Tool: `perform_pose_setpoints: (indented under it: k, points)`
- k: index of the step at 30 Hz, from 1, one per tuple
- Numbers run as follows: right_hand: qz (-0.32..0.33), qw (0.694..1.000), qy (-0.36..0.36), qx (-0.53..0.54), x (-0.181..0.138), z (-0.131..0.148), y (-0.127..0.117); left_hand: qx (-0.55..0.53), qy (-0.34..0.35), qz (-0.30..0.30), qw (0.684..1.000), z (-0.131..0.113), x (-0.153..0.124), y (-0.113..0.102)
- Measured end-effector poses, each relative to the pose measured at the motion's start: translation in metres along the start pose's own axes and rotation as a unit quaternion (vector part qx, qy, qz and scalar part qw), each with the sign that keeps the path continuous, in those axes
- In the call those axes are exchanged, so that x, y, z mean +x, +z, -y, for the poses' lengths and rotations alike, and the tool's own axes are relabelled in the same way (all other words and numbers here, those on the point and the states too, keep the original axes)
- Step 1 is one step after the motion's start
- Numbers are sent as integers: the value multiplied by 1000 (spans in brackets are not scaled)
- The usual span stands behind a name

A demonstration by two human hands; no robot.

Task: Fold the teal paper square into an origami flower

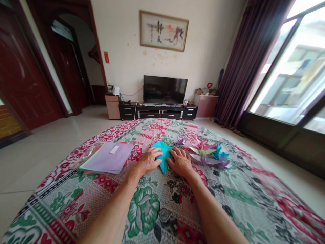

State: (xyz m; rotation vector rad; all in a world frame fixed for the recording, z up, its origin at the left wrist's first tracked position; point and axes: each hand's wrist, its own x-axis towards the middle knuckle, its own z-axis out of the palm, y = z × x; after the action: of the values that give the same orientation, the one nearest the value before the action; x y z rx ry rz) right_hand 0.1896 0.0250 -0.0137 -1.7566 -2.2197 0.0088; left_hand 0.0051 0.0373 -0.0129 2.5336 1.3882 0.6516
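A turquoise sheet of origami paper (164, 152), folded into a kite shape with its long point toward me, lies on the cloth-covered table. My left hand (150, 160) rests on its left side, fingers laid out over the paper. On the right side, my right hand (180, 160) lies with its fingers spread, the thumb and fingertips touching the paper's edge. Right of that hand is a group of folded paper cranes, among them a pink crane (204, 145), a turquoise crane (218, 152) and a purple crane (223, 162). A small purple folded piece (180, 140) sits behind my right hand.
Left of my hands lies a stack of coloured paper (111, 159), a purple sheet with a white label on top, partly on clear plastic wrapping. A patterned tablecloth (144, 210) covers the round table. Beyond stand a television (165, 89) and a low black cabinet (159, 112).
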Motion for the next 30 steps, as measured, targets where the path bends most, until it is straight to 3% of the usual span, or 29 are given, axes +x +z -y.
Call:
perform_pose_setpoints:
  k: [19, 24, 30]
  points:
    - [4, 1000, -22, -2, -2, 9, 4, 34, -18, 60, 997, -9, -8, -2]
    - [-7, 1000, -20, 9, -1, 13, 6, 58, -16, 96, 994, -7, -7, 0]
    - [-36, 997, -41, 50, -3, 16, 3, 61, -23, 100, 993, -7, -7, -1]
